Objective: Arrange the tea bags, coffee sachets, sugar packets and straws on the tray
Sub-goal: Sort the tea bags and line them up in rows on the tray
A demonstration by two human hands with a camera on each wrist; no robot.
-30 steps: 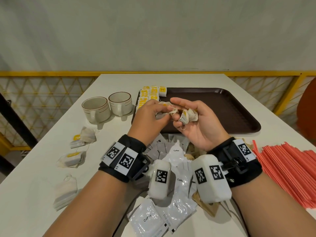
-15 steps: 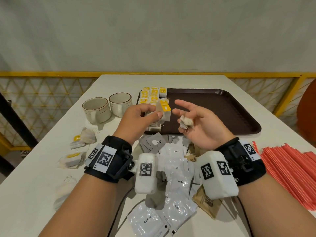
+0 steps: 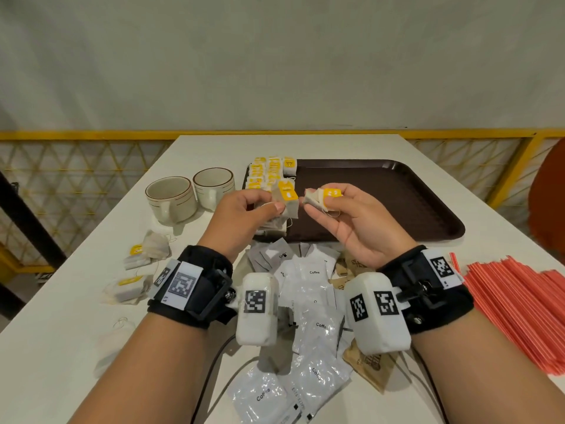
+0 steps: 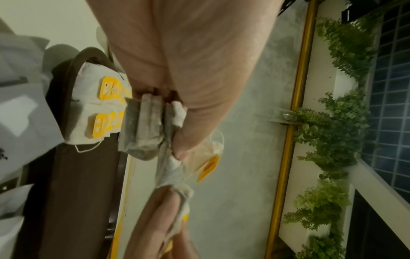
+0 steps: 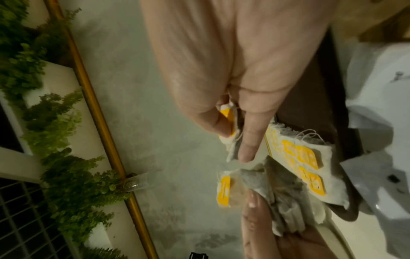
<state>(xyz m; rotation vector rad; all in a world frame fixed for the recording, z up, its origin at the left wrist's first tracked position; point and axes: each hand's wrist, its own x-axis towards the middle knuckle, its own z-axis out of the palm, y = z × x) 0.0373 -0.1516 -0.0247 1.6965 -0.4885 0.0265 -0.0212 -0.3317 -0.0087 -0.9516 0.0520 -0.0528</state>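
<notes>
In the head view, a bunch of tea bags [image 3: 282, 206] is gripped by the left hand [image 3: 244, 217] and a single yellow-tagged tea bag [image 3: 321, 198] is pinched by the right hand [image 3: 351, 221], both held above the near left corner of the brown tray [image 3: 397, 197], where a row of tea bags [image 3: 269, 172] is laid at its far left. In the left wrist view, the bunch [image 4: 146, 126] is seen clamped under curled fingers [image 4: 195, 105]. In the right wrist view, the single bag [image 5: 233, 140] is pinched between thumb and forefinger.

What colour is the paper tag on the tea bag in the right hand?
Yellow. The tag on the tea bag in the right hand shows best in the head view.
</notes>
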